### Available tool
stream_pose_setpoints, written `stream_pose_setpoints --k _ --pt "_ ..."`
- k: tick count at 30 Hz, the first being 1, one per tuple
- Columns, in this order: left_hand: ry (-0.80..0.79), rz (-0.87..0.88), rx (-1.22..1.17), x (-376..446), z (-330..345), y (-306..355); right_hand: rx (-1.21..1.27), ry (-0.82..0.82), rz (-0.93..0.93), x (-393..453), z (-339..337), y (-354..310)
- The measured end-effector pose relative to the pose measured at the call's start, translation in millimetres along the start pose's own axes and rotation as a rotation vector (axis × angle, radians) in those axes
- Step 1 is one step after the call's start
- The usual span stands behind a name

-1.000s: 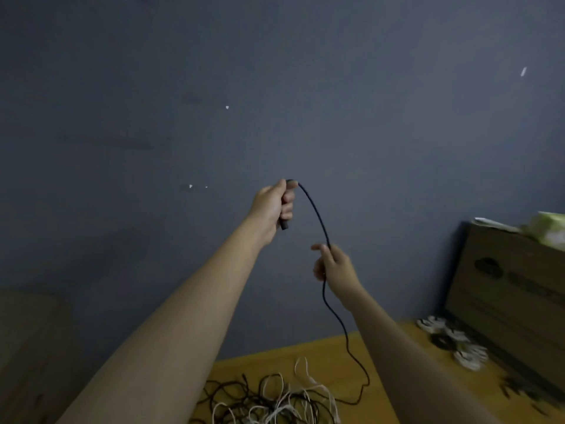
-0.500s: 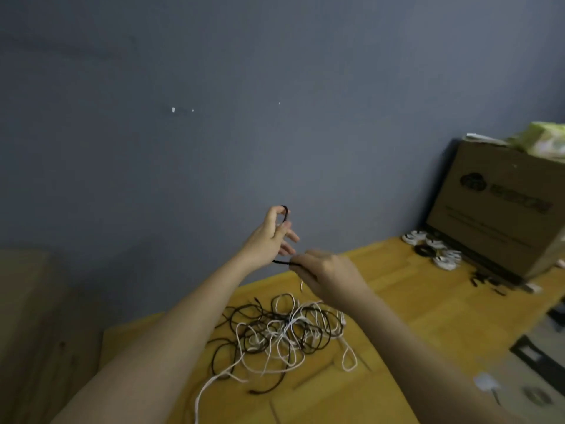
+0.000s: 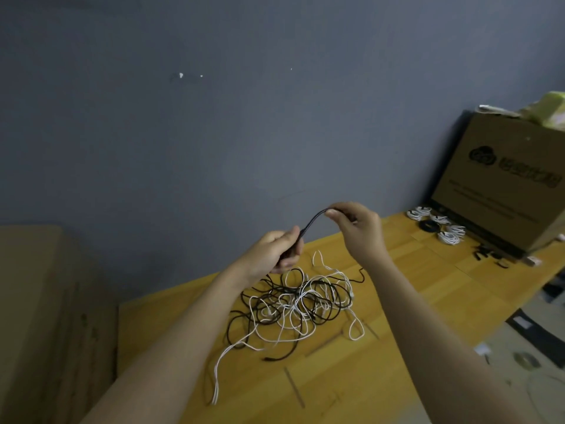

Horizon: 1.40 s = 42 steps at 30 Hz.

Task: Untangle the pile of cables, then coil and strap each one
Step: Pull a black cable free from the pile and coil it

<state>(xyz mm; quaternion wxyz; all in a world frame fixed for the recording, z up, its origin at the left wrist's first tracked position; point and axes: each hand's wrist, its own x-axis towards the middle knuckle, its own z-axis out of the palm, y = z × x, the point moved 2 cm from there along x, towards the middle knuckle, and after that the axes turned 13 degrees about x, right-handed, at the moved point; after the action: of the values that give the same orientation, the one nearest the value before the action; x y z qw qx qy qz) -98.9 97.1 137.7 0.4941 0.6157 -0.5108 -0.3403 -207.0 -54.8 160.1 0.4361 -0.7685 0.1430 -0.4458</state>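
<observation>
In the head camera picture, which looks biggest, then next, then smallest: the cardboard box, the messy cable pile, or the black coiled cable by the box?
1. Cardboard box, though it runs off the picture's edge.
2. Cable pile, which lies nearer the camera, so its true size against the box is unsure.
3. Black coiled cable, clearly smallest.

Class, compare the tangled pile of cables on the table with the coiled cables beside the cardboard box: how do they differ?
The tangled pile sprawls in loose, crossing loops; the coiled cables are small, tidy rings. The pile lies below the hands, mid-table; the coils sit against the cardboard box. Both mix black and white cables on the wooden table.
</observation>
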Motion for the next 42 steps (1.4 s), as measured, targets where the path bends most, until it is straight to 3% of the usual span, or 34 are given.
stream_pose_setpoints --k 6,10,15,20,22,26,30,34,37,39,42 --pt "-0.077 -0.033 0.167 -13 -5 7 0.203 0.053 0.147 -2 20 18" --pt "0.0 -0.017 0.543 -12 -12 7 0.018 0.086 0.076 -2 31 21" --pt "0.157 -0.042 0.379 -16 -8 -14 0.145 0.184 0.094 -12 33 29" --pt "0.176 -0.106 0.216 -18 7 -31 0.005 0.211 -0.091 -9 34 27" --pt "0.139 -0.076 0.019 -19 12 -23 -0.012 0.121 -0.025 -4 38 33" --pt "0.131 0.011 -0.491 -18 16 2 0.132 -0.364 0.269 -18 58 53" --pt "0.262 0.023 -0.702 -5 10 2 0.279 -0.538 0.423 -63 75 69" --pt "0.481 -0.053 -0.416 13 4 -23 0.117 -0.673 0.442 -102 77 75" --pt "0.56 -0.111 0.005 25 4 -42 -0.213 -0.813 0.207 -111 64 71" --pt "0.537 -0.132 0.249 31 8 -50 -0.318 -0.842 0.04 -109 55 65" --pt "0.369 -0.176 0.507 37 19 -58 -0.258 -0.726 -0.146 -96 41 45"
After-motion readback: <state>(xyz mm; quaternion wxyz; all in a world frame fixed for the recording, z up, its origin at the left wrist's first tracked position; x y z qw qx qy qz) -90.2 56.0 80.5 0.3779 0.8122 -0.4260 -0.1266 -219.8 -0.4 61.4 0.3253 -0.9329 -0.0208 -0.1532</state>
